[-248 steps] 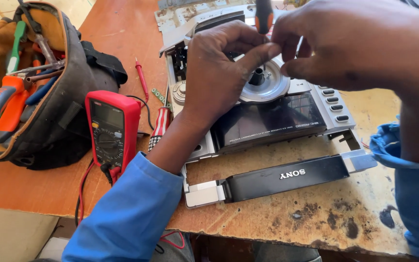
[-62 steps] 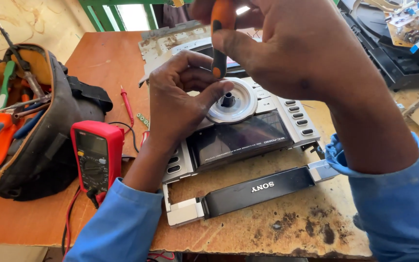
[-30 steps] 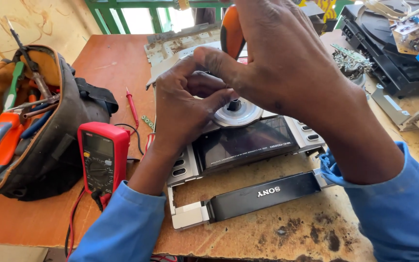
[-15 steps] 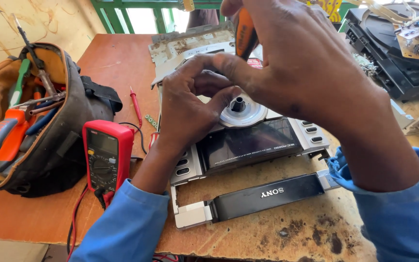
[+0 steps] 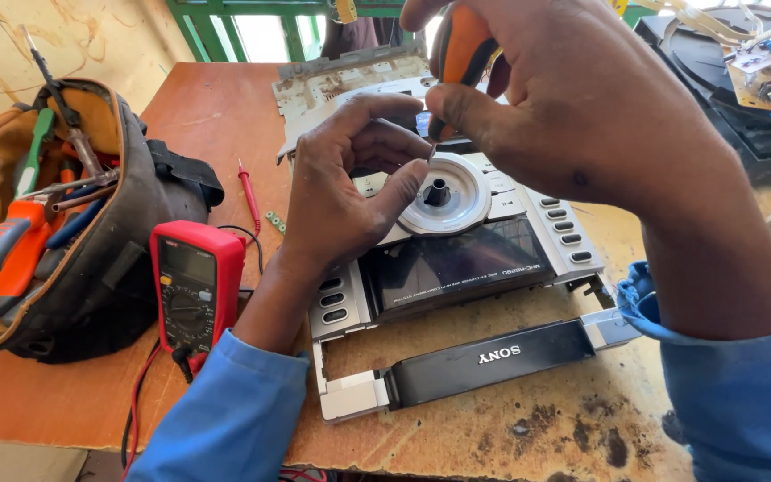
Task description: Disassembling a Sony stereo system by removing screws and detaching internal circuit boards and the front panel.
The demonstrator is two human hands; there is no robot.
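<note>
A silver stereo front panel (image 5: 573, 236) lies face up on the wooden workbench (image 5: 207, 116). It has a dark display window (image 5: 461, 268), rows of small buttons and a round silver dial ring (image 5: 446, 192) with a black hub. My left hand (image 5: 341, 192) rests on the panel, its thumb pressing the dial's left edge and its fingers curled above. My right hand (image 5: 573, 98) hovers over the dial, gripping an orange-and-black screwdriver (image 5: 461, 49) whose tip points down beside the ring. A black strip (image 5: 484, 361) runs along the panel's near edge.
A red multimeter (image 5: 194, 286) with red probe leads lies left of the panel. An open tool bag (image 5: 55, 223) full of pliers and screwdrivers stands at far left. Black stereo casing and circuit boards (image 5: 751, 80) sit at the back right. The bench's near edge is stained.
The screwdriver has lifted off the dial's hub and now sits higher, above the ring's rim. My left hand's thumb stays on the dial. The view has shifted slightly.
</note>
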